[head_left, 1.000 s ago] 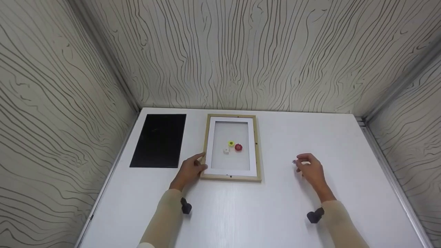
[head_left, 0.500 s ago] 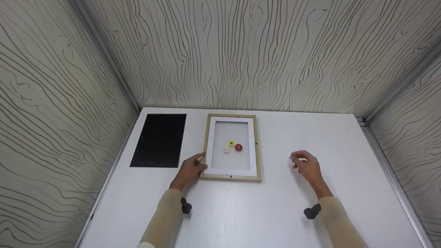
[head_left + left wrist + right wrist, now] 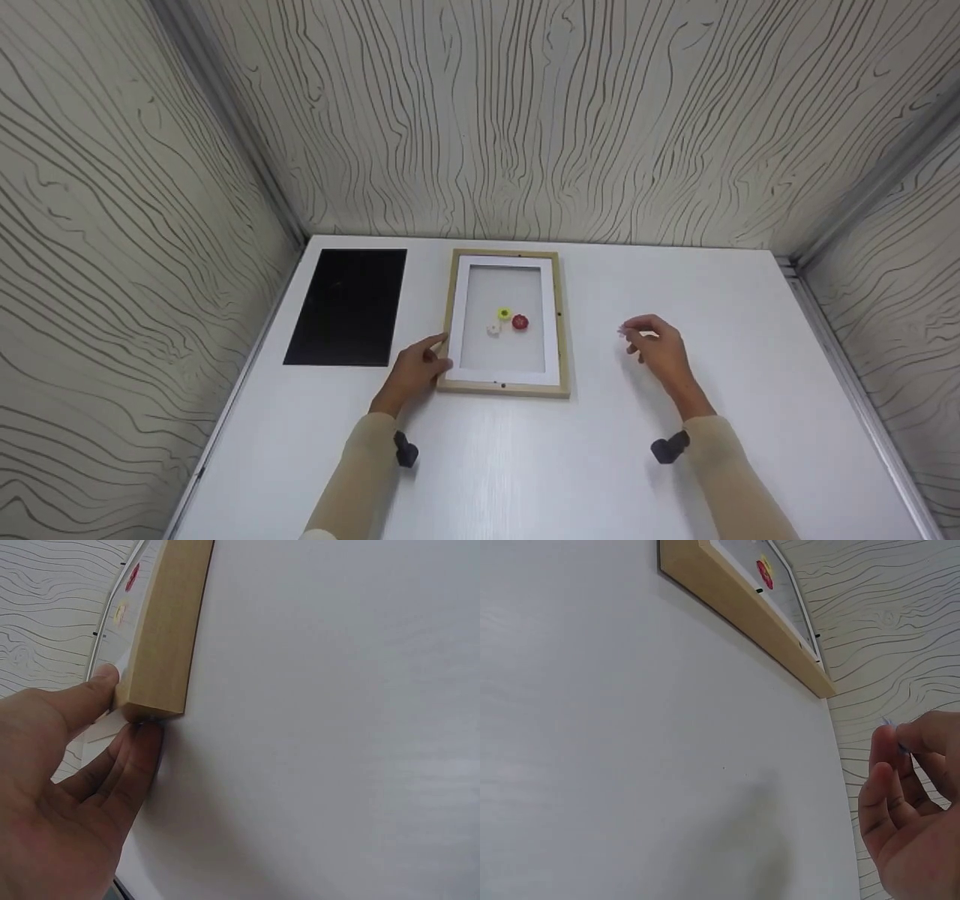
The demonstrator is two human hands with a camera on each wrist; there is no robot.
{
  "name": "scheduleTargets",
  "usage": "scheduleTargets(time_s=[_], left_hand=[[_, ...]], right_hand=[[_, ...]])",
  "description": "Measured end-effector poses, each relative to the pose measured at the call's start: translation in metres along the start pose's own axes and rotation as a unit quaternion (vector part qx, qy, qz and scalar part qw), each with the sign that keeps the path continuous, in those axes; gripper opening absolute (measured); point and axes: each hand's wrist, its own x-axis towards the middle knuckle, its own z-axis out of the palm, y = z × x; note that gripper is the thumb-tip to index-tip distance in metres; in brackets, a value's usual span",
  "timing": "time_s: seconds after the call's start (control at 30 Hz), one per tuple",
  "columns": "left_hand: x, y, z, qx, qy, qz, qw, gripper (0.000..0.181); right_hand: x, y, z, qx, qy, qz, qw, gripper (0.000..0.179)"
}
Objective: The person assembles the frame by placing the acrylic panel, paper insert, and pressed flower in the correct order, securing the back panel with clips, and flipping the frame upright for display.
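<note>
A wooden picture frame [image 3: 561, 352] with a white mat lies at the middle of the table. Inside its opening sit a yellow flower [image 3: 504, 313], a red flower [image 3: 520, 322] and a white flower [image 3: 493, 329]. My left hand [image 3: 412, 369] holds the frame's lower left corner, thumb [image 3: 105, 676] on top and fingers against the side. To the right of the frame, my right hand [image 3: 657, 352] is raised over the table. Its thumb and forefinger pinch a tiny pale purple flower-like piece [image 3: 887, 721], mostly hidden by the fingertips.
A black rectangular panel [image 3: 346, 307] lies flat on the white table [image 3: 510, 465], left of the frame. Wood-grain patterned walls [image 3: 495, 120] enclose the table at the back and both sides. Each wrist carries a small black camera [image 3: 406, 452].
My right hand has moved left and away from me, toward the frame, carrying the small purple piece. The left hand and the frame stay where they were.
</note>
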Motion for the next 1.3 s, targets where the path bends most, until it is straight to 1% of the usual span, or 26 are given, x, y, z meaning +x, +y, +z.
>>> scheduleTargets(time_s=[0.27, 0.4, 0.5, 0.6, 0.77, 1.13, 1.3], left_hand=[[-0.002, 0.000, 0.001, -0.003, -0.002, 0.009, 0.9999, 0.060], [-0.003, 0.000, -0.001, -0.014, -0.010, 0.015, 0.9997, 0.059], [-0.003, -0.001, -0.002, -0.018, -0.013, 0.020, 0.9996, 0.059], [-0.002, -0.002, -0.002, -0.011, -0.011, 0.026, 0.9995, 0.059], [-0.002, -0.002, -0.002, -0.012, -0.010, 0.024, 0.9996, 0.059], [-0.004, -0.001, -0.002, -0.012, -0.010, 0.027, 0.9995, 0.060], [-0.004, 0.001, -0.002, -0.014, -0.009, 0.024, 0.9996, 0.059]], right_hand=[[0.005, -0.013, 0.008, 0.013, -0.011, -0.012, 0.9998, 0.027], [0.008, -0.020, 0.013, 0.018, -0.014, -0.016, 0.9996, 0.031], [0.011, -0.024, 0.016, 0.019, -0.016, -0.016, 0.9996, 0.030], [0.015, -0.026, 0.020, 0.016, -0.023, -0.017, 0.9995, 0.027], [0.019, -0.031, 0.024, 0.028, -0.031, -0.022, 0.9989, 0.025], [0.025, -0.038, 0.030, 0.039, -0.030, -0.010, 0.9988, 0.029], [0.030, -0.040, 0.033, 0.044, -0.029, -0.014, 0.9985, 0.028]])
